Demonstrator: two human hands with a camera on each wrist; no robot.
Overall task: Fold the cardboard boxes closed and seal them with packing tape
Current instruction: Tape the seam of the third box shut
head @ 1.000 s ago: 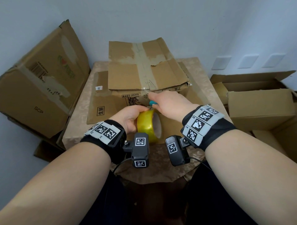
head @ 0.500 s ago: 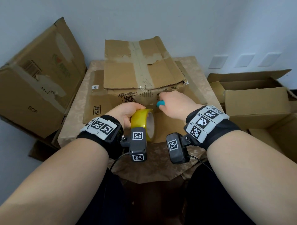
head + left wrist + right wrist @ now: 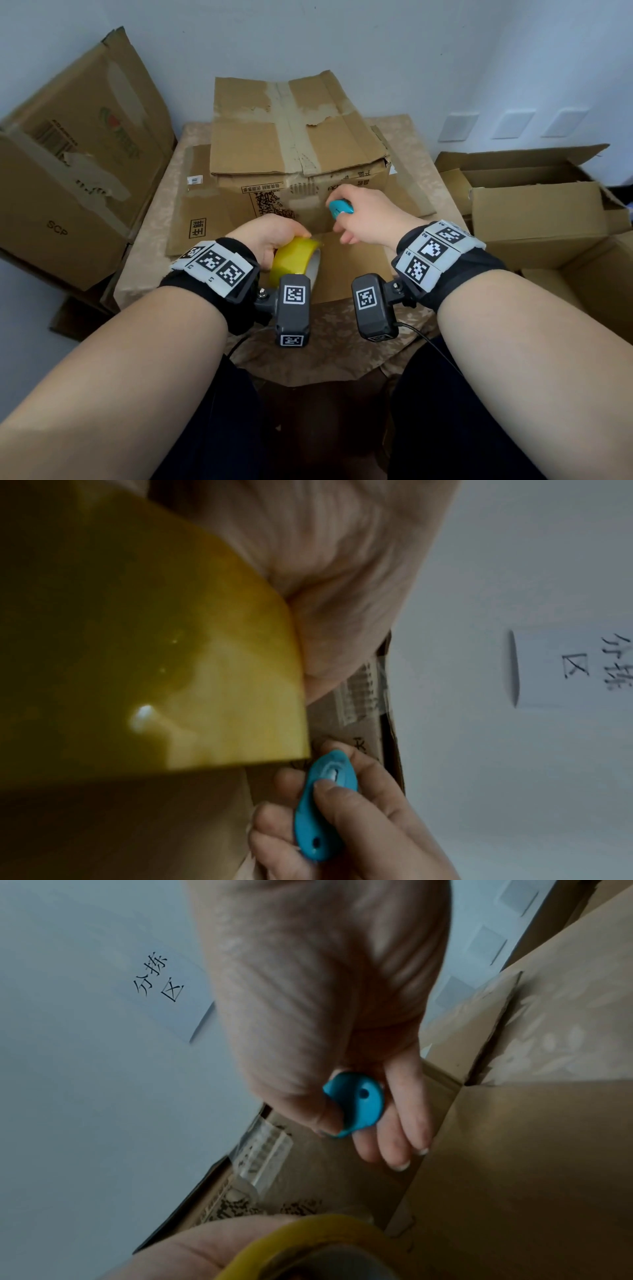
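Note:
A worn cardboard box with folded, old-taped top flaps stands on the cloth-covered table, on flattened cardboard. My left hand grips a yellow roll of packing tape just in front of the box's near face; the roll fills the left wrist view. My right hand pinches a small blue cutter against that face, to the right of the roll. The cutter sits between thumb and fingers, and shows again as the cutter. A clear tape strip lies over the box's top edge.
A big taped box leans at the left of the table. Open cardboard boxes stand at the right. A wall is close behind, with a paper sign on it. The table's near edge is by my lap.
Both hands moved down the box's front face toward me. The tape roll dropped lower and the cutter slid from the top edge down to mid-face.

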